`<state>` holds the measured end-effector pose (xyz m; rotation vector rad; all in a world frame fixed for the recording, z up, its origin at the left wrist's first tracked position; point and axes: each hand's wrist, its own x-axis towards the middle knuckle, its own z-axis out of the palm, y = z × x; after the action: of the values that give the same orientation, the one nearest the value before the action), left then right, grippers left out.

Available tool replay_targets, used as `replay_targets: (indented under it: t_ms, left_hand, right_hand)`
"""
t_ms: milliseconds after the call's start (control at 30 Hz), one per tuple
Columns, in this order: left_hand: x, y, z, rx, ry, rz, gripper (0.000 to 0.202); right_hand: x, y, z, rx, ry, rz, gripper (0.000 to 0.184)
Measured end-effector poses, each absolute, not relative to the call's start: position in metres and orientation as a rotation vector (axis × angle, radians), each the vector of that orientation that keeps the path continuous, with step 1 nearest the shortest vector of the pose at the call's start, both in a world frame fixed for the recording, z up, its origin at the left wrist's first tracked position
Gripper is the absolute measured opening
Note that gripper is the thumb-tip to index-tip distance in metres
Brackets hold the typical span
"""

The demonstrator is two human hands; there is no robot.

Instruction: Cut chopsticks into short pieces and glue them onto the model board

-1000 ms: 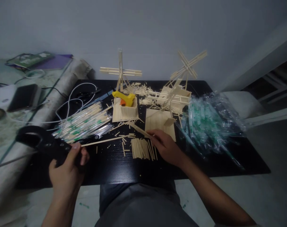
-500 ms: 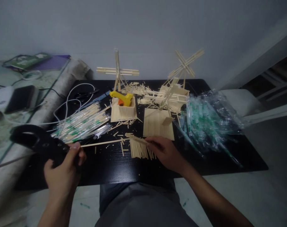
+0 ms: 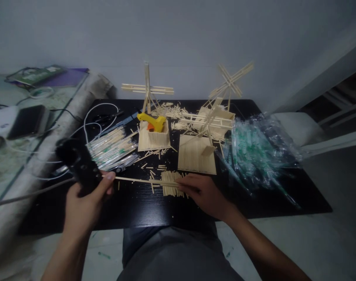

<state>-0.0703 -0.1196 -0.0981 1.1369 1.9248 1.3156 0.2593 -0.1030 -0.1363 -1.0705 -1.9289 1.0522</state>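
Observation:
My left hand (image 3: 88, 201) is closed around a black tool (image 3: 78, 162) with a loop-shaped end. Its thumb and finger also pinch one end of a thin wooden stick (image 3: 131, 179), which reaches to the right. My right hand (image 3: 203, 193) pinches a short flat wooden piece (image 3: 167, 182), seemingly a few sticks together; the long stick's far end lies against it. Beneath this lies a row of short cut sticks (image 3: 170, 191) on the black table (image 3: 131, 210). My fingers hide part of the held pieces.
A yellow glue gun (image 3: 154, 122) rests in a stick-built box (image 3: 158, 138). Stick windmill models (image 3: 230, 82) and a square stick panel (image 3: 192, 154) stand behind. Packaged sticks (image 3: 113, 146) lie left, crumpled plastic wrappers (image 3: 251, 152) right. A white cable (image 3: 85, 121) curls at the left.
My left hand has moved right with the black tool and stick. The flat piece in my right hand has dropped slightly and now lines up with the long stick.

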Motion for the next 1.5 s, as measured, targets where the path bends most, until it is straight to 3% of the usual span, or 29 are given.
replay_targets:
  t_ms: [100, 233, 400, 633, 767, 933, 1100, 1267, 1500]
  left_hand:
    - [-0.067, -0.119, -0.103, 1.168, 1.855, 1.181, 0.055]
    - [-0.088, -0.116, -0.102, 1.139, 1.823, 1.172, 0.054]
    - [-0.103, -0.117, -0.102, 0.959, 2.092, 1.172, 0.055]
    - [-0.085, -0.124, -0.11, 1.426, 1.979, 0.763, 0.061]
    - [-0.091, -0.121, -0.108, 1.267, 2.19, 0.892, 0.059]
    - [-0.076, -0.12, -0.109, 1.547, 1.892, 0.709, 0.058]
    - [-0.076, -0.119, -0.112, 1.423, 2.152, 0.853, 0.051]
    - [-0.062, -0.123, -0.115, 1.597, 1.894, 0.679, 0.047]
    - [-0.06, -0.12, -0.116, 1.529, 2.025, 0.754, 0.05]
  right_hand:
    - [0.259, -0.104, -0.138, -1.104, -1.903, 1.085, 0.021]
    - [0.27, -0.105, -0.142, -1.172, -1.868, 1.089, 0.021]
    - [0.283, -0.105, -0.143, -1.28, -1.801, 0.984, 0.024]
    - [0.277, -0.106, -0.142, -1.252, -1.771, 1.043, 0.026]
    - [0.279, -0.107, -0.14, -1.275, -1.76, 1.074, 0.026]
    - [0.279, -0.107, -0.14, -1.259, -1.793, 1.063, 0.029]
    - [0.28, -0.107, -0.141, -1.273, -1.793, 1.052, 0.027]
    - [0.279, -0.106, -0.144, -1.267, -1.787, 1.02, 0.025]
    - [0.279, -0.106, -0.145, -1.266, -1.783, 1.008, 0.025]
